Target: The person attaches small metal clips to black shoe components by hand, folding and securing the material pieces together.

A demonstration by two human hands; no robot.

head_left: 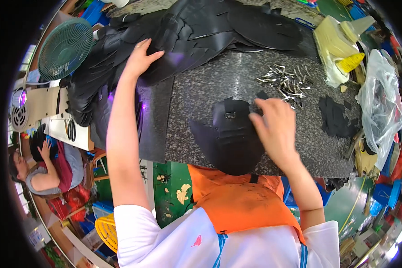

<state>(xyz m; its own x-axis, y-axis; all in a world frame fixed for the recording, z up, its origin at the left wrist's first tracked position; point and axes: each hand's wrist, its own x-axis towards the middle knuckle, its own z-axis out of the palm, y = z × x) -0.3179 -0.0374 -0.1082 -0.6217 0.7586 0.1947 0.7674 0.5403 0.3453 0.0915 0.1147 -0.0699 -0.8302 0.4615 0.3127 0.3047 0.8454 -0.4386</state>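
Note:
My left hand (142,59) reaches to the far left, its thumb spread from the fingers, and rests on a big heap of black leather-like pieces (196,38). In front of me on the speckled stone tabletop (201,80) lies a black cut shoe-upper piece (236,143) with a small metal buckle (230,115) on it; its rounded end reaches the near table edge. Beside its right side is my right hand (277,125), thumb and forefinger apart with no object visible between them. A small black scrap (262,95) shows just past the right fingertips.
Loose small metal buckles (288,82) are scattered at right, near black scraps (337,116). A yellowish plastic bottle (332,49) and a clear plastic bag (379,98) stand along the right edge. At left are a green fan (66,48), scissors (71,129) and a seated person (53,174).

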